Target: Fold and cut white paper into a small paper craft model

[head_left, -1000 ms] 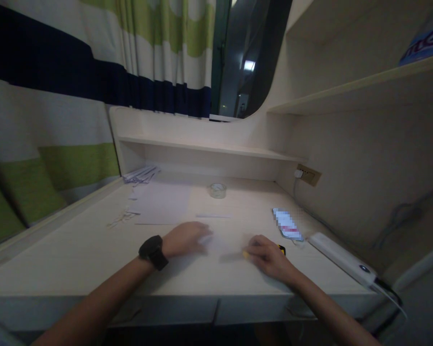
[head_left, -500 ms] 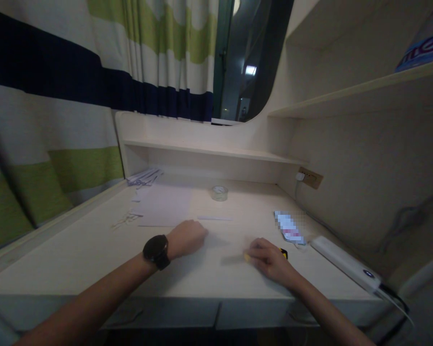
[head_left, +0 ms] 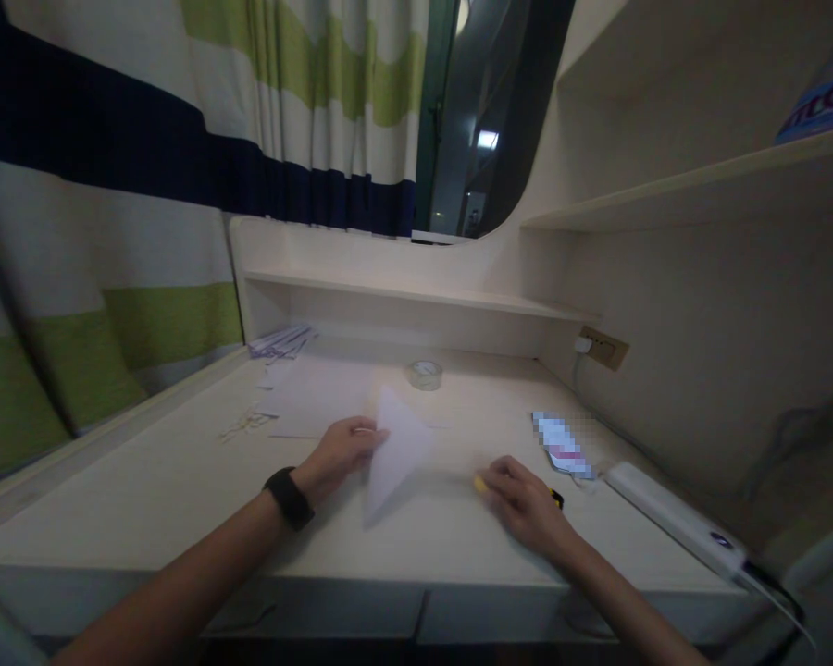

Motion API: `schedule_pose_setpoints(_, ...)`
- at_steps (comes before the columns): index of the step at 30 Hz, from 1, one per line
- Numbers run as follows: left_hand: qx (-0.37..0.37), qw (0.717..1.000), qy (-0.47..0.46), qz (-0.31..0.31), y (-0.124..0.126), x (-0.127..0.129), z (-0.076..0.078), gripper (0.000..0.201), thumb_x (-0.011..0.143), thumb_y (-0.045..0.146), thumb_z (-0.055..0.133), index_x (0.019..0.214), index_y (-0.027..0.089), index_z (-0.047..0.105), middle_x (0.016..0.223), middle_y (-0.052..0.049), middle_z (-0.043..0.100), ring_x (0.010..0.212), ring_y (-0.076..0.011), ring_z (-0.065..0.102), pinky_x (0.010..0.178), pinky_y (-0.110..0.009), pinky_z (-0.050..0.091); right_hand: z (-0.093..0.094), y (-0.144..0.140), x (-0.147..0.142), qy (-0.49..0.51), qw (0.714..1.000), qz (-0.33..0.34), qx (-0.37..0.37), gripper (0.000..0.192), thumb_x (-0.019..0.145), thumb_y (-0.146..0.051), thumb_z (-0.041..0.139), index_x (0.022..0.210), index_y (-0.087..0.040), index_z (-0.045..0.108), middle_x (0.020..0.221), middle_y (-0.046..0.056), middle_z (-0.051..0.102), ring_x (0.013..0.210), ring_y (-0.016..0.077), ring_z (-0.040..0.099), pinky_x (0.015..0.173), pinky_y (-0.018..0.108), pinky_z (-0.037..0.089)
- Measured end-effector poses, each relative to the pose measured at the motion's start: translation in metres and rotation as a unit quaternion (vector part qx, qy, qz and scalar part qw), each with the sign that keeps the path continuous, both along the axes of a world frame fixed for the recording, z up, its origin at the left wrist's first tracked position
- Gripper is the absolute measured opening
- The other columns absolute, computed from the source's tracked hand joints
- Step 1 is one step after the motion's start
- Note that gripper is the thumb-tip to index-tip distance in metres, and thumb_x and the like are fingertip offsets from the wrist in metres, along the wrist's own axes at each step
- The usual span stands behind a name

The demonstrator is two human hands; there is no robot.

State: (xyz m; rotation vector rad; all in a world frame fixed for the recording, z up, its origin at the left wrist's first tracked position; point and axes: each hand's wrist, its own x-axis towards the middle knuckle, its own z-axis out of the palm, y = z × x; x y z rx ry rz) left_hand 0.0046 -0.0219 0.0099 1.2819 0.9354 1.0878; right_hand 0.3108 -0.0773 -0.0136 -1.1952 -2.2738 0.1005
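My left hand, with a black watch on its wrist, pinches a white sheet of paper by its left edge. The sheet is raised off the desk and tilted, slightly blurred. My right hand is closed around a slim yellow-and-black tool that looks like a utility knife; its middle is hidden in the fingers, and a yellow end shows at the fingertips. Behind my left hand lie larger white sheets flat on the desk. A roll of clear tape rests beyond the raised sheet.
Paper strips are piled at the back left, with small pale string-like scraps nearer. On the right lie a phone with a blurred screen and a white power strip with cables. A low shelf spans the back of the desk.
My left hand has picked up a white sheet from the desk and tilted it upward. My right hand stays in about the same place with the tool in it.
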Motion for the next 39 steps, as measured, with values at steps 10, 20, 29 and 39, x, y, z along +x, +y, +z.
schedule_pose_setpoints(10, -0.044, 0.998, -0.043, 0.017, -0.001, -0.001, -0.018, 0.035, 0.067, 0.04, 0.07, 0.084, 0.012, 0.058, 0.092, -0.014, 0.065, 0.085, -0.0216, 0.061, 0.078, -0.037, 0.049, 0.007, 0.004, -0.024, 0.047, 0.996, -0.057, 0.041, 0.029, 0.086, -0.02, 0.043, 0.11, -0.021, 0.06, 0.095, 0.009, 0.052, 0.084, 0.0193, 0.053, 0.074, 0.033, 0.045)
schedule_pose_setpoints(20, -0.018, 1.0, 0.008, -0.014, 0.008, 0.006, -0.034, 0.036, 0.075, 0.049, 0.061, 0.078, 0.014, 0.053, 0.091, -0.013, 0.065, 0.084, -0.0195, 0.062, 0.078, -0.035, 0.049, 0.005, 0.031, -0.036, -0.03, 0.999, -0.042, -0.004, 0.019, 0.085, -0.019, 0.048, 0.094, -0.018, 0.064, 0.089, 0.007, 0.053, 0.083, 0.0178, 0.051, 0.074, 0.028, 0.041)
schedule_pose_setpoints(29, 0.273, 0.796, 0.539, -0.015, -0.02, -0.014, -0.005, 0.032, 0.078, 0.05, 0.052, 0.071, 0.019, 0.06, 0.069, -0.004, 0.063, 0.067, -0.0203, 0.058, 0.064, -0.031, 0.041, -0.002, 0.052, -0.048, -0.093, 0.995, -0.021, -0.017, 0.017, 0.087, -0.023, 0.049, 0.084, -0.019, 0.065, 0.084, 0.005, 0.052, 0.079, 0.0164, 0.049, 0.071, 0.026, 0.035)
schedule_pose_setpoints(39, 0.403, 0.723, 0.545, -0.132, -0.025, -0.012, -0.017, 0.074, 0.08, 0.065, 0.042, 0.136, 0.018, 0.036, 0.139, -0.013, 0.04, 0.128, -0.0305, 0.033, 0.102, -0.044, 0.026, 0.0, 0.04, -0.044, -0.092, 0.995, -0.027, -0.016, 0.02, 0.088, -0.025, 0.046, 0.083, -0.018, 0.064, 0.083, 0.005, 0.052, 0.079, 0.0165, 0.049, 0.07, 0.027, 0.035)
